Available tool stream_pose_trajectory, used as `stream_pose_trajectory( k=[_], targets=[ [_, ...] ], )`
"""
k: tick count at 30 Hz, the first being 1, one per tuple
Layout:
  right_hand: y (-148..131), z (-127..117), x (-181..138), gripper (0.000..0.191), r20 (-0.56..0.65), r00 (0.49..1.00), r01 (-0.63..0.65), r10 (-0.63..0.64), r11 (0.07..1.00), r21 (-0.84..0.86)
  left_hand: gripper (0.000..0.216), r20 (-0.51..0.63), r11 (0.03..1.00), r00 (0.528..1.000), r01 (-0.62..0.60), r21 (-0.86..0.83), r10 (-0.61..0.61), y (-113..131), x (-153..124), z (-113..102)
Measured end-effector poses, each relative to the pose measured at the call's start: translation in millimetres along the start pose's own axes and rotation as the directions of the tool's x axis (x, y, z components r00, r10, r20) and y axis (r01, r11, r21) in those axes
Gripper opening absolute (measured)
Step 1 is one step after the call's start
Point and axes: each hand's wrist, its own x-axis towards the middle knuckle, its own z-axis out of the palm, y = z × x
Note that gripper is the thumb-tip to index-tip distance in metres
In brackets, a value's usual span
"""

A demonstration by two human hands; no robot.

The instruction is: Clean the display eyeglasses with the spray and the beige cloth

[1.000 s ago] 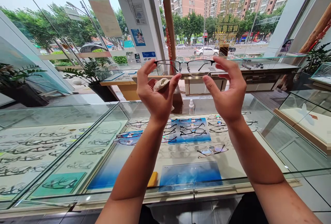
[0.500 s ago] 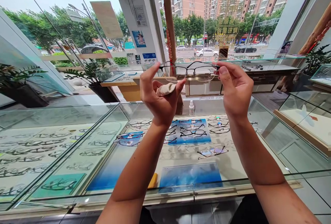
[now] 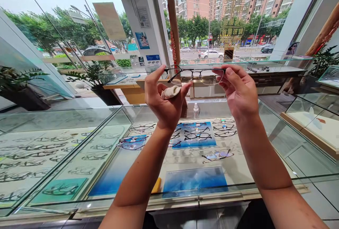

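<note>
A pair of half-rim eyeglasses (image 3: pixel 196 70) with a dark upper frame and clear lenses is held up in front of me, above the glass counter. My left hand (image 3: pixel 165 98) has its index fingertip at the left hinge and its thumb by the lower edge near the bridge. A rolled beige cloth (image 3: pixel 171 92) is tucked in that same hand's curled fingers. At the other end, my right hand (image 3: pixel 241 88) pinches the frame's right corner between thumb and fingers. One dark temple tip shows behind the left lens.
Below lies a glass display counter (image 3: pixel 238 172) with rows of glasses (image 3: pixel 198 136) and blue cards (image 3: pixel 196 179). A small white spray bottle (image 3: pixel 196 110) stands behind them. One folded pair (image 3: pixel 218 155) lies nearer me. Another glass case (image 3: pixel 315 116) is at the right.
The eyeglasses have turned: a dark temple now shows behind the left lens instead of above the right one. My right hand has shifted slightly left and its fingers have moved.
</note>
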Motion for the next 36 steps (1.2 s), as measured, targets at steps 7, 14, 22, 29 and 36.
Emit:
stream_pose_trajectory(
  k=[7,14,22,29,36],
  targets=[
    [9,-3,3,0.041,0.043,0.999,0.016,-0.013,0.998,-0.062,0.079,-0.057,0.999,0.998,0.031,-0.015,-0.032,4,1,1],
    [17,-4,4,0.039,-0.013,1.0,-0.002,0.002,1.0,-0.014,0.07,0.007,0.995,0.998,0.066,-0.073,-0.066,22,-2,-1],
    [21,-1,4,0.038,-0.073,0.994,-0.076,0.083,0.992,0.097,0.065,-0.021,0.997,0.997,0.076,-0.021,-0.076,29,-7,-1],
    [11,1,2,0.036,-0.054,0.991,-0.111,0.122,0.978,0.179,0.072,0.052,0.905,0.957,0.287,-0.313,-0.286,32,-4,5],
    [0,5,0,0.034,-0.039,0.985,-0.15,0.165,0.955,0.255,0.07,0.073,0.867,0.941,0.333,-0.372,-0.33,27,-2,9]
  ],
)
